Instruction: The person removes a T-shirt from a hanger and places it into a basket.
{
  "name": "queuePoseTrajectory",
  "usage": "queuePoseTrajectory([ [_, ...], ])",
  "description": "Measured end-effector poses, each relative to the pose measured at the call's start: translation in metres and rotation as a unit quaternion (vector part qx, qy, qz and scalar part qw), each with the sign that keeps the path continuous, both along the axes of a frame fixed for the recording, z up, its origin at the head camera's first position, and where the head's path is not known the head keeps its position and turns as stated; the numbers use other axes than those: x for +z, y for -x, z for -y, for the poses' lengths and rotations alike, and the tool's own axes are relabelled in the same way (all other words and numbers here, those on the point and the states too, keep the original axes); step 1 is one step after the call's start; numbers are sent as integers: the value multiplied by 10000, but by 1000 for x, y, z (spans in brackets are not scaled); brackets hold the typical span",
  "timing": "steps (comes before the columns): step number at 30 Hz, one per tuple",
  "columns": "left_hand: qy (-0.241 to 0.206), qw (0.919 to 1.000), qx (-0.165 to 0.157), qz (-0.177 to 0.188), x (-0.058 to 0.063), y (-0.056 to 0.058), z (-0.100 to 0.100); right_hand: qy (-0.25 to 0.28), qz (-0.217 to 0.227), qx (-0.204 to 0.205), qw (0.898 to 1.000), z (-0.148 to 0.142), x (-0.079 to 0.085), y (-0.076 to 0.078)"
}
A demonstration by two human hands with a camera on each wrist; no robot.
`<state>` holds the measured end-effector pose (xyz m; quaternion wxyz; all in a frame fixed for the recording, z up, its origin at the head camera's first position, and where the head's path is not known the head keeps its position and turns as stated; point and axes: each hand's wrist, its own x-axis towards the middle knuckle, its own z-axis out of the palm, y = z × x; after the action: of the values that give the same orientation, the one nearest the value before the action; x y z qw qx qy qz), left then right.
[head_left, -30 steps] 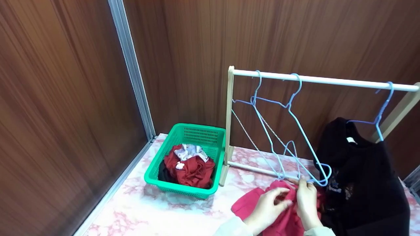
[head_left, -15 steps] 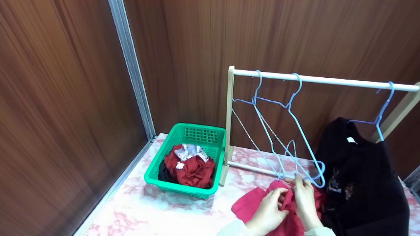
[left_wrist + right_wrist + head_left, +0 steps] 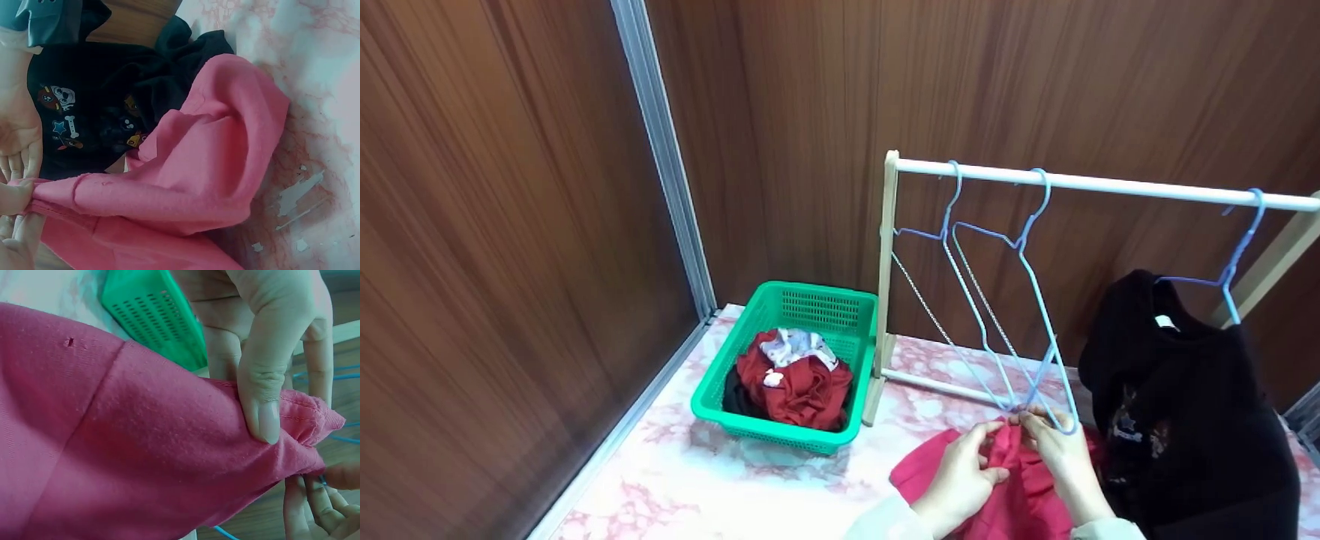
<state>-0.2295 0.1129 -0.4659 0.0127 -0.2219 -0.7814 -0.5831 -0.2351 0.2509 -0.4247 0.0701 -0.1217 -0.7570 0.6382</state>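
A pink-red garment (image 3: 1020, 495) lies bunched on the table; its exact kind is hard to tell. My left hand (image 3: 964, 469) pinches a fold of it, the thumb pressed on the cloth in the right wrist view. Beside it, my right hand (image 3: 1061, 450) pinches the gathered edge of the garment (image 3: 146, 433) between thumb and fingers. A small blue bit shows at those fingertips. Just behind the hands rises a loose blue hanger hook (image 3: 1044, 371); the rest of that hanger is hidden. An empty blue hanger (image 3: 1039, 292) on the rack hangs down in front of my right hand.
Several hangers hang on the rack's white rail (image 3: 1140, 186). A black printed top (image 3: 1192, 420) hangs at the right, close to my right arm. Left of the rack stands a green basket (image 3: 712, 375) holding red, black and white clothes (image 3: 802, 394).
My right hand has shifted slightly left and closer to my left hand. The loose hook has turned and tilted to the right. The hanging hanger's lower end has swung left, over my right hand.
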Motion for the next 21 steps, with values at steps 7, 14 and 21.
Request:
queuePoseTrajectory([
  [7,234,9992,-171,-263,-10,-3,4,545,-419,102,9976,-24,-40,21],
  [14,579,9956,-263,-693,-18,-5,9,469,-72,-82,9988,-10,-11,2],
  [21,1043,9887,-158,-1062,-26,-6,14,977,-990,-219,9900,-28,-40,21],
])
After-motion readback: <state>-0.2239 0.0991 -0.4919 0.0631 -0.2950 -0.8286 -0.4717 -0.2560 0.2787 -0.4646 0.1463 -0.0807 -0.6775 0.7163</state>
